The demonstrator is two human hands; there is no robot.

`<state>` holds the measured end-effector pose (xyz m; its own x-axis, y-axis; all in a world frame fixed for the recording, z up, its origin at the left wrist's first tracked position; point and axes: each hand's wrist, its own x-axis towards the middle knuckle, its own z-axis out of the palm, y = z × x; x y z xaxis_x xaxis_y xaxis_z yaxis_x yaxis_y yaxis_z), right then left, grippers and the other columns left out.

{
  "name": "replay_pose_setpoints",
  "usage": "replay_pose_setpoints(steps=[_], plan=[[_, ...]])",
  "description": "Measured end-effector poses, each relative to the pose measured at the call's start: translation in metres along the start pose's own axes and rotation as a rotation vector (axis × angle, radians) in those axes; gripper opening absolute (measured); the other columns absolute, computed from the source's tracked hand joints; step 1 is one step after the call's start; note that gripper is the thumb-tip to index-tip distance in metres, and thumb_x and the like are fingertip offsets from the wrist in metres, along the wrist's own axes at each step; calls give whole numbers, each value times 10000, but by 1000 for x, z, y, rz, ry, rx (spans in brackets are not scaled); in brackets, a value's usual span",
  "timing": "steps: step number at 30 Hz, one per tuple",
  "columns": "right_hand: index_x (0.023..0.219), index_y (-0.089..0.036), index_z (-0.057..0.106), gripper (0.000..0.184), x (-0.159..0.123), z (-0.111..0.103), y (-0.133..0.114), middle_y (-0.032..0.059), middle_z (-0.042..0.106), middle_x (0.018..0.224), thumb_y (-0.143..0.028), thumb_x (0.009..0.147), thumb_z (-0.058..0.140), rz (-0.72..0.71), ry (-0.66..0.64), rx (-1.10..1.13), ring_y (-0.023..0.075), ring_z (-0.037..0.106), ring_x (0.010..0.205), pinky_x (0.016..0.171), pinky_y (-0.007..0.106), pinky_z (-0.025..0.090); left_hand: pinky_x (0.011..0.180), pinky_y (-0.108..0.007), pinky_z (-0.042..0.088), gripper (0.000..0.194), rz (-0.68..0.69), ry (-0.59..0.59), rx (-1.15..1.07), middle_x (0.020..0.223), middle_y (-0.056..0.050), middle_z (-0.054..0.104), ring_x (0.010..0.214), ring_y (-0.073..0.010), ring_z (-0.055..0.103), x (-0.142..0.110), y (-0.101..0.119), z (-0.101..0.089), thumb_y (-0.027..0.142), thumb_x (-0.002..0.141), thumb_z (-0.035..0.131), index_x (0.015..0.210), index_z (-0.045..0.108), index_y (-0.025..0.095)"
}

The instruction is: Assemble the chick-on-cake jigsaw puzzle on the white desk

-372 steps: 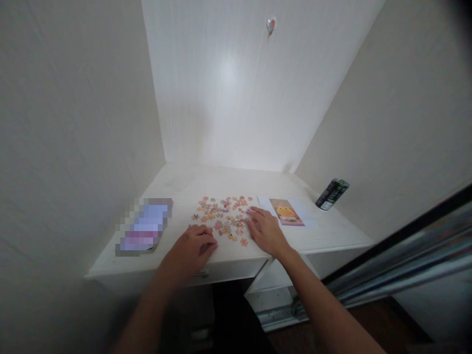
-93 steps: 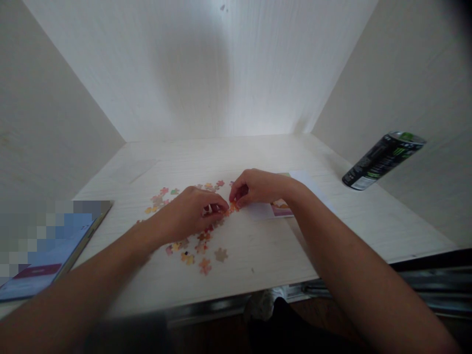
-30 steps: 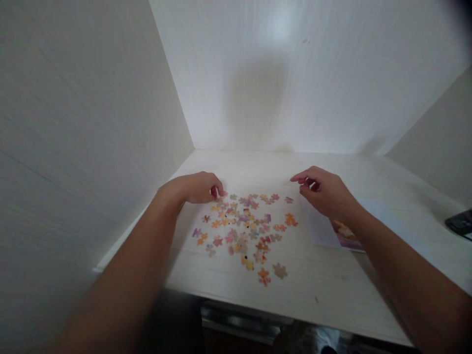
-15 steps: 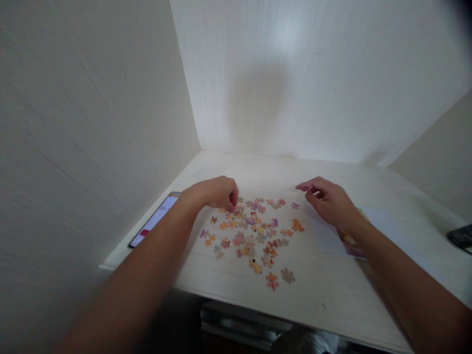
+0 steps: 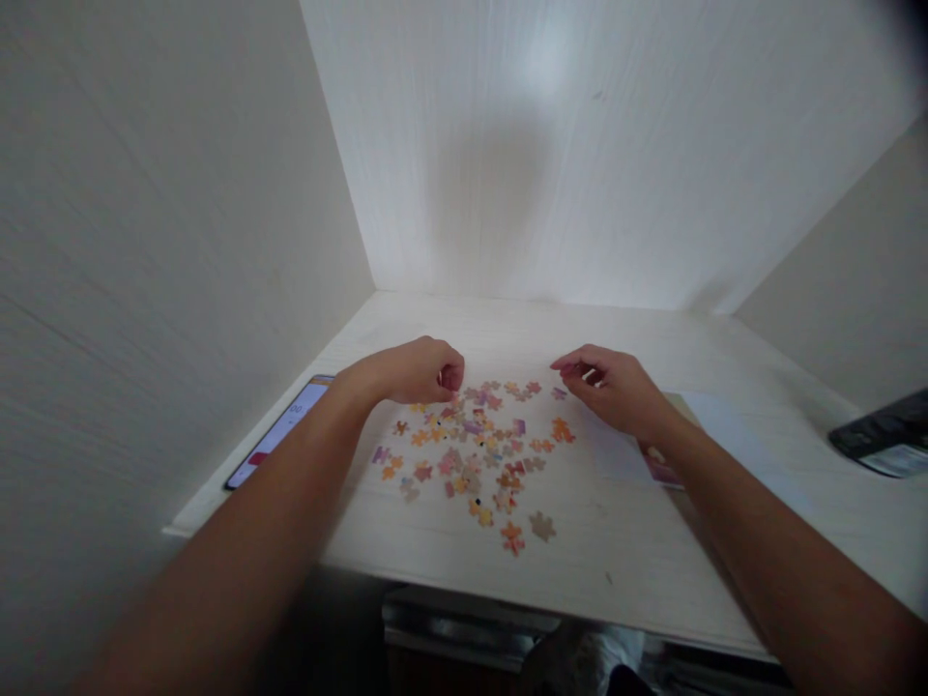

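Observation:
Loose jigsaw puzzle pieces [image 5: 471, 464] in orange, yellow, pink, purple and grey lie scattered over the pale tabletop. At the far left edge of this spread, my left hand [image 5: 427, 370] has its fingers curled down to the pieces. Its fingertips are pressed together, and what they hold, if anything, is too small to make out. My right hand [image 5: 605, 382] hovers at the far right of the spread, near a purple puzzle piece [image 5: 559, 393]. Its thumb and fingers are a little apart, with nothing clearly seen between them.
A phone [image 5: 279, 432] with a lit screen lies by the left wall, partly behind my left forearm. White paper [image 5: 746, 445] and a colourful picture card [image 5: 661, 469] lie beneath my right forearm. A black object [image 5: 881, 435] stands at the right. Pale panels enclose the table.
The view has shifted slightly, showing more of the right side. My left fingers have lifted a little from the pieces. My right hand has come slightly closer to my left.

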<state>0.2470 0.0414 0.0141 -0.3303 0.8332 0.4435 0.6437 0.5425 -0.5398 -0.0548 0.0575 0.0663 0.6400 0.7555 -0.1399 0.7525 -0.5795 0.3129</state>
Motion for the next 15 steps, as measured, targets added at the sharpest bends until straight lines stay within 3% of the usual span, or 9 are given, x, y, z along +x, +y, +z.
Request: replay_pose_setpoints(steps=[7, 11, 15], plan=[[836, -191, 735, 104, -6, 12, -50, 22, 644, 767, -262, 859, 662, -98, -273, 137, 128, 564, 652, 605, 262, 444, 579, -223, 378, 73, 39, 105, -36, 725, -3, 659, 630, -109, 568, 1, 4, -1, 195, 774, 614, 822, 664, 171], [979, -227, 736, 148, -18, 27, -91, 38, 646, 948, -321, 873, 693, -223, -374, 138, 154, 594, 846, 792, 293, 463, 562, -229, 369, 93, 53, 160, 8, 724, -2, 660, 615, -109, 553, 1, 5, 2, 159, 755, 607, 816, 674, 175], [1014, -230, 723, 182, -28, 42, -116, 48, 620, 1043, -308, 849, 722, -318, -511, 130, 183, 576, 944, 863, 315, 460, 560, -234, 377, 127, 67, 174, 7, 746, -12, 670, 620, -114, 556, 2, 3, 4, 140, 743, 608, 831, 692, 176]])
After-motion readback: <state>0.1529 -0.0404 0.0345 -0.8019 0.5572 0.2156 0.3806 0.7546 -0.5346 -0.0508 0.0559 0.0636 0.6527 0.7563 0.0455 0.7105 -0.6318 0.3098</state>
